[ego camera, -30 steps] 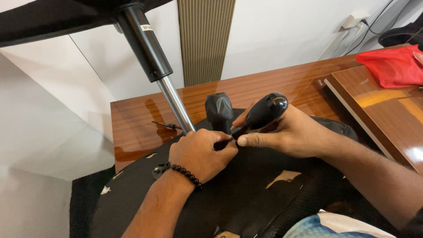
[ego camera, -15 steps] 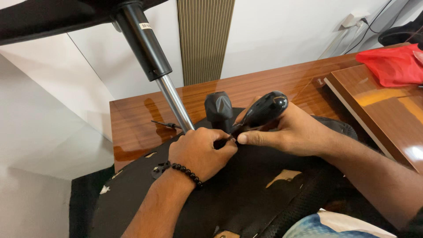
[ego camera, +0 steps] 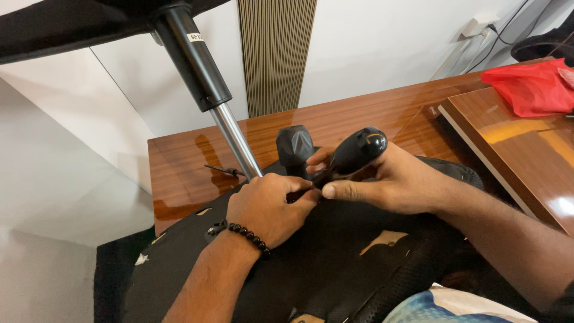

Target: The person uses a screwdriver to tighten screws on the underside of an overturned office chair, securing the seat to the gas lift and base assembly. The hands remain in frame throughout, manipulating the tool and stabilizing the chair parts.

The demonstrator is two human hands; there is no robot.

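An upturned black chair seat [ego camera: 335, 263] lies across the wooden table, its gas-lift column [ego camera: 206, 78] slanting up to the top left. My right hand [ego camera: 388, 179] grips a black lever handle [ego camera: 357, 151] that sticks out of the seat's underside. My left hand [ego camera: 266, 206], with a dark bead bracelet on the wrist, is closed at the base of that lever, fingertips touching my right thumb. What the left fingers pinch is hidden. A second black knob [ego camera: 295, 145] stands just behind the hands.
The glossy brown table [ego camera: 179, 173] ends at its left edge beside a white wall. A raised wooden panel [ego camera: 526, 149] lies at the right with a red cloth [ego camera: 529, 87] on it. A ribbed vertical panel [ego camera: 275, 54] stands behind.
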